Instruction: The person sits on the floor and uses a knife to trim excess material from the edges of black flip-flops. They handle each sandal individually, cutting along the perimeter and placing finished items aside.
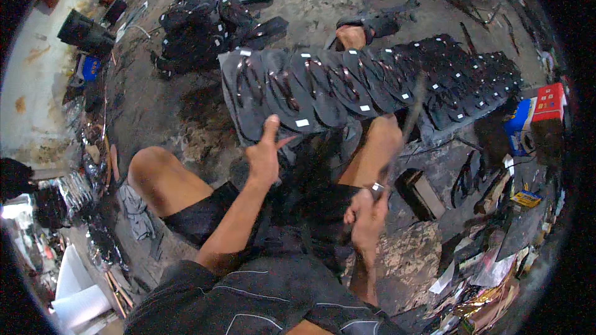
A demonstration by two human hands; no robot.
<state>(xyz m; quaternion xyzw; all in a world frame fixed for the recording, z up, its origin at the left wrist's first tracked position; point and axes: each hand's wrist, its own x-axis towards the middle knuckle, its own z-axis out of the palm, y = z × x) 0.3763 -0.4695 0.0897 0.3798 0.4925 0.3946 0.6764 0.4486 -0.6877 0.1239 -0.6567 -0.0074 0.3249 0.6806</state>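
A long black sheet (323, 96) lies across in front of me, set with rows of flip-flops with straps and small white labels. My left hand (264, 158) grips its near left edge, one digit laid on top; the other fingers are partly hidden. In my right hand (367, 214) is a long, thin-bladed knife (406, 127), closed in the fist. Its blade points up and away, slightly blurred, and in this view crosses the sheet's near edge. Whether the blade touches the sheet I cannot tell.
A heap of black flip-flops (205, 25) lies on the floor at the far left. Beyond the sheet shows a foot (352, 37) beside black footwear. To the right are a red box (549, 105), a dark block (422, 193) and scraps. A grey cloth (136, 214) lies near my left knee.
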